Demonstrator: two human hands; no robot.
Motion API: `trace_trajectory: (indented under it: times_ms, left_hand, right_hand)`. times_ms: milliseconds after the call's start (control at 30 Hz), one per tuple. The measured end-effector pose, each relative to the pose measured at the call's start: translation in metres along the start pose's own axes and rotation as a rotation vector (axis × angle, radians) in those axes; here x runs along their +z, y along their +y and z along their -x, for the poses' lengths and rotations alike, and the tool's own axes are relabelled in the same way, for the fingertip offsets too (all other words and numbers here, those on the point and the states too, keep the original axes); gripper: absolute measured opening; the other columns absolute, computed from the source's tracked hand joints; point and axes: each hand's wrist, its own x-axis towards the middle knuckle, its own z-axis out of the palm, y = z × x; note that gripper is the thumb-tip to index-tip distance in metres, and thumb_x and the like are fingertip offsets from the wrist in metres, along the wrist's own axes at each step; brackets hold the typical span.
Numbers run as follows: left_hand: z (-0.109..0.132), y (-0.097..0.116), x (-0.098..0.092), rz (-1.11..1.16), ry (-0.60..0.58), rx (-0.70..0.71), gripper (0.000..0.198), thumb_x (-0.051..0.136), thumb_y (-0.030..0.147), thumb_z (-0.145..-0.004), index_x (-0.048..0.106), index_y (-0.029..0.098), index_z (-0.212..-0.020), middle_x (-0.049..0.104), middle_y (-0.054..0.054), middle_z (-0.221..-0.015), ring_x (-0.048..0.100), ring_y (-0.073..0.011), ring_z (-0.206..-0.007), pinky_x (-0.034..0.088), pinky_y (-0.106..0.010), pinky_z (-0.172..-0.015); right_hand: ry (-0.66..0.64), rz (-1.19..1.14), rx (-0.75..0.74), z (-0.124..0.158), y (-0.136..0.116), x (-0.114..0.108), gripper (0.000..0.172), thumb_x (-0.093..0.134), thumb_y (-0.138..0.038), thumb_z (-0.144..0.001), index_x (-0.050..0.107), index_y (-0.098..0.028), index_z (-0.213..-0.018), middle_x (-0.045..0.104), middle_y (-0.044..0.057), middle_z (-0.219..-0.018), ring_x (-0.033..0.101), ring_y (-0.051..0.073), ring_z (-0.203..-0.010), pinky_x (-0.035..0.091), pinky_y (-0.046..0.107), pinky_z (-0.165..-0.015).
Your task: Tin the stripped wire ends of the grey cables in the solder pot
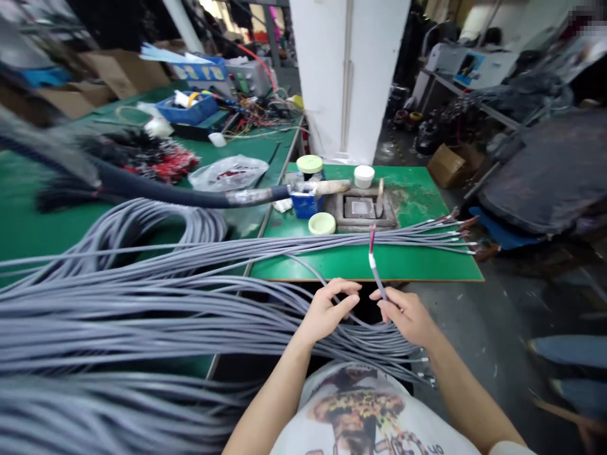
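Note:
My right hand (403, 314) pinches one grey cable (377, 278) near its end and holds it upright; its stripped tip shows red and blue wires above a white band. My left hand (328, 309) sits just left of it, fingers curled around another grey cable that loops up from the bundle. A thick bundle of several grey cables (118, 316) runs across my lap from the left. More grey cables (427, 237) lie over the green table (417, 268) with stripped ends pointing right.
A grey metal solder pot (363, 208) sits on the green table, with a blue box (305, 203), a green-lidded jar (310, 164), a white cup (364, 175) and a pale green lid (322, 223) around it. A thick black hose (165, 189) crosses the left bench. White pillar behind.

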Motion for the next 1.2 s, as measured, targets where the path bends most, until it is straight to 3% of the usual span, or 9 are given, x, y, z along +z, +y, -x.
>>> trace_trajectory:
  times_ms: [167,267,500,667,967,1200]
  left_hand:
    - [-0.001,0.006,-0.004,0.436,0.290,-0.090,0.017,0.070,0.033,-0.076,0.071,0.018,-0.084,0.067,-0.001,-0.076,0.060,-0.0122,-0.072,0.048,-0.026,-0.075]
    - [-0.002,0.005,-0.008,0.586,0.369,-0.068,0.017,0.073,0.032,-0.073,0.070,0.018,-0.082,0.067,0.000,-0.073,0.058,-0.0096,-0.067,0.047,-0.023,-0.073]
    - [0.001,0.001,-0.011,0.677,0.352,-0.117,0.018,0.077,0.030,-0.068,0.069,0.015,-0.072,0.064,0.000,-0.063,0.055,-0.0095,-0.062,0.044,-0.023,-0.066]
    - [0.004,0.000,0.000,0.732,0.269,-0.167,0.021,0.077,0.032,-0.068,0.068,0.014,-0.075,0.065,0.000,-0.068,0.055,-0.0093,-0.060,0.045,-0.023,-0.064]
    - [0.004,0.000,-0.009,0.545,0.426,-0.131,0.018,0.076,0.027,-0.070,0.063,0.014,-0.069,0.059,0.003,-0.057,0.049,-0.0061,-0.052,0.039,-0.018,-0.054]
    - [-0.001,-0.004,0.003,0.639,0.451,-0.156,0.019,0.069,0.029,-0.075,0.060,0.014,-0.068,0.060,0.001,-0.061,0.050,-0.0071,-0.052,0.040,-0.020,-0.053]
  right_hand:
    - [-0.161,0.153,-0.041,-0.003,-0.002,0.028,0.026,0.042,-0.033,-0.094,0.063,-0.020,-0.104,0.062,-0.001,-0.064,0.057,0.012,-0.056,0.040,0.022,-0.058]
    - [-0.203,0.200,-0.060,-0.005,-0.005,0.032,0.027,0.042,-0.033,-0.095,0.063,-0.020,-0.103,0.065,0.001,-0.068,0.060,0.013,-0.060,0.040,0.023,-0.058]
    - [-0.210,0.229,-0.126,-0.014,-0.014,0.036,0.024,0.050,-0.036,-0.091,0.066,-0.019,-0.098,0.064,0.002,-0.073,0.059,0.015,-0.068,0.041,0.024,-0.062]
    - [-0.120,0.113,-0.068,-0.024,-0.024,0.043,0.028,0.045,-0.036,-0.093,0.064,-0.017,-0.101,0.058,-0.002,-0.060,0.051,0.011,-0.054,0.039,0.022,-0.055]
    - [-0.055,0.169,-0.088,-0.026,-0.025,0.049,0.024,0.047,-0.032,-0.092,0.067,-0.018,-0.092,0.066,0.001,-0.074,0.056,0.012,-0.060,0.037,0.023,-0.059]
    - [-0.011,0.125,-0.081,-0.027,-0.019,0.053,0.024,0.046,-0.030,-0.093,0.067,-0.018,-0.094,0.063,0.000,-0.072,0.055,0.011,-0.062,0.038,0.022,-0.061]
